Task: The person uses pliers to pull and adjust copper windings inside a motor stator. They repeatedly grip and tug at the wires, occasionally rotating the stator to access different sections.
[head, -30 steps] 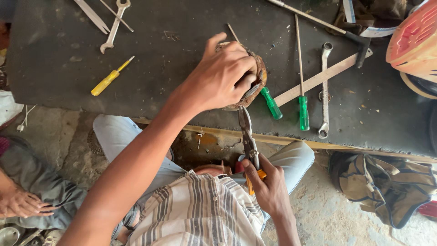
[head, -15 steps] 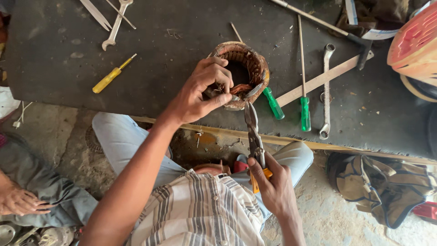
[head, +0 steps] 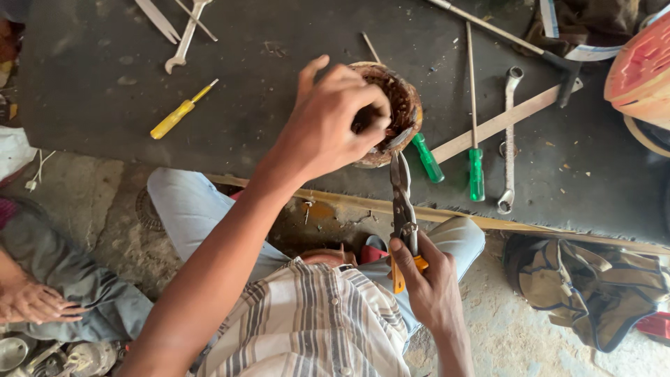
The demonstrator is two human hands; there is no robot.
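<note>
A round rusty-brown motor core (head: 401, 105) with copper windings inside sits near the front edge of the dark workbench (head: 279, 91). My left hand (head: 335, 119) reaches in from the lower left and grips the core, fingers curled over its rim into the opening. My right hand (head: 429, 279) is low over my lap and holds the orange handles of metal snips (head: 403, 202). The snip jaws point up and touch the core's near rim.
On the bench lie a yellow screwdriver (head: 180, 112), two green-handled screwdrivers (head: 476, 167), a wrench (head: 508, 139), a wooden stick (head: 502, 122) and another wrench (head: 185, 38). A brown bag (head: 593, 293) lies on the floor at right. Another person's hand (head: 35, 304) rests at lower left.
My left hand slid off the top of the core to its side, baring the opening, then hooked its fingers over the rim. The snips stayed at the near rim.
</note>
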